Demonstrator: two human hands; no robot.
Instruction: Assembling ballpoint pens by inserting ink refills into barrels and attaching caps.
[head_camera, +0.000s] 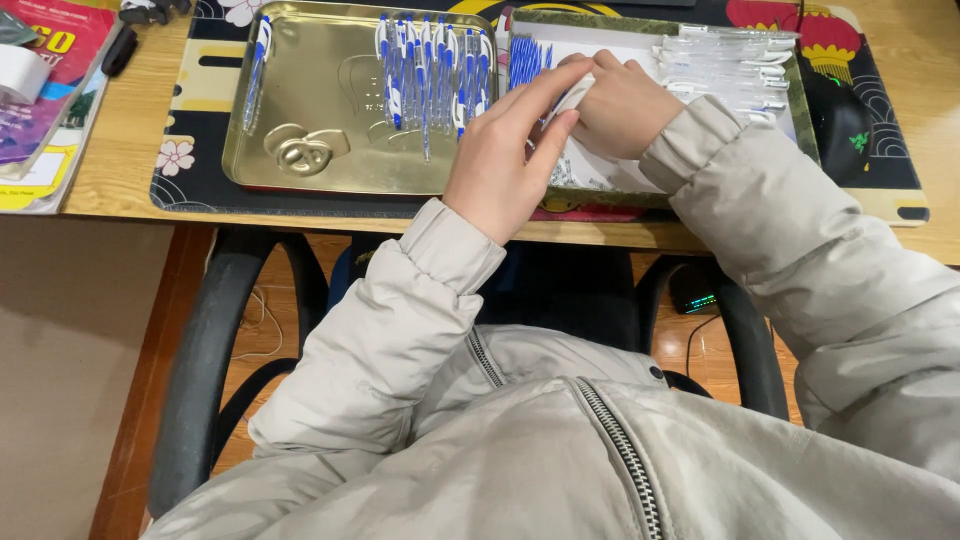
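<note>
While both hands meet over the near-left corner of the right tray (806, 130), holding one white pen part (577, 92) between them. Left hand (510, 150) narrowed, thumb and forefinger pinching the part's near end; right hand (622, 105) curled around the far end, fingers folded over it so the exact grip stays hidden. Just left, on the gold tray (300, 100), a row of blue-and-white pens (432, 70) lying side by side, with a single pen (259, 70) apart at the far-left edge. Behind the hands, a bunch of blue refills (527, 58), and further right a heap of clear barrels (730, 65). Both trays resting on a patterned mat (880, 130) over the wooden surface (120, 150), books (45, 90) at far left.

Likely trouble: a slip from so light a pinch, dropping the part among the loose pieces or off the near edge onto the lap. Also a sleeve (690, 145) hanging close over the right tray, apt to sweep parts out of place. Pressing the pieces together off-line could jam or bend them.
</note>
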